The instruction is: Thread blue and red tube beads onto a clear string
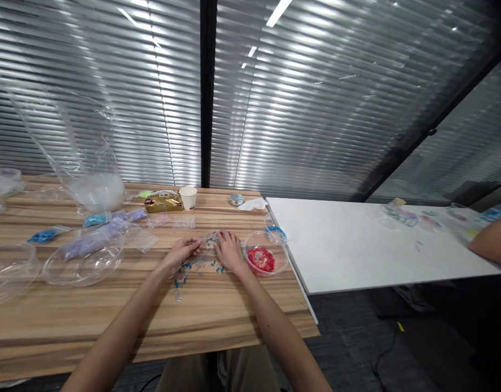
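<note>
My left hand (184,252) rests low over the wooden table, thumb and fingertips pressed together; what they hold, if anything, is too small to make out. To its right, my right hand (229,250) lies palm down with its fingers stretched out on the table. Between and in front of both hands are scattered small blue and clear pieces (182,276), which look like short tube bits or beads. A clear round bowl (283,251) with red contents (261,259) stands just right of my right hand. Behind it is a clear container with blue contents (276,234).
Left are clear bowls (56,280), purple packets (87,243), a blue packet (46,235) and a large plastic bag (96,188). A gold tissue pack (164,201), paper cup (188,198) and round tin (236,200) stand behind. Another person's arm (493,237) reaches over the white table (336,250).
</note>
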`<control>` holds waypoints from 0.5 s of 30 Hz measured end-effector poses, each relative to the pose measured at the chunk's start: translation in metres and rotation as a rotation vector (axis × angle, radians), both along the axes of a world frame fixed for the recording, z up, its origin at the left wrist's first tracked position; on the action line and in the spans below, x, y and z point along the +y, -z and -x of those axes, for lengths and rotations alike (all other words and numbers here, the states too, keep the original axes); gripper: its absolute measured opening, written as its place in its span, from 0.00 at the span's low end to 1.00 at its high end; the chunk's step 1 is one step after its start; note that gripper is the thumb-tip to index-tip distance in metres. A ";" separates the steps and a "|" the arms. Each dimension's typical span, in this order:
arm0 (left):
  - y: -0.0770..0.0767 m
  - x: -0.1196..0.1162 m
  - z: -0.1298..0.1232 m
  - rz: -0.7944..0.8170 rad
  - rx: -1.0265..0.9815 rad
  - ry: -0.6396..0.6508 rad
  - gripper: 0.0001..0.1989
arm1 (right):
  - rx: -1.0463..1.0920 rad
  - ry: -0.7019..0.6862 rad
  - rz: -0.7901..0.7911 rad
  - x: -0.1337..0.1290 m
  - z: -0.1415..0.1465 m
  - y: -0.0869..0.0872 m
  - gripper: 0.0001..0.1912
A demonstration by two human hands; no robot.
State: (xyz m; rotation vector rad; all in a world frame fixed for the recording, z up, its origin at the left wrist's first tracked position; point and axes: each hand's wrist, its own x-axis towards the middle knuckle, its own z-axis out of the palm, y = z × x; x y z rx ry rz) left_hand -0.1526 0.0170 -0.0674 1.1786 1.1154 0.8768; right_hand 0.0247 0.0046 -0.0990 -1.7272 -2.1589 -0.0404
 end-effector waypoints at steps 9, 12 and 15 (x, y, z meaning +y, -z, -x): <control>0.005 0.003 0.001 0.005 -0.011 0.010 0.22 | 0.005 -0.003 0.001 0.000 0.000 -0.001 0.19; 0.005 0.003 0.001 0.005 -0.006 0.011 0.21 | -0.004 -0.002 0.011 0.000 0.000 -0.001 0.20; 0.004 0.003 0.001 0.004 -0.001 0.015 0.21 | -0.005 -0.002 0.008 0.000 0.000 0.000 0.20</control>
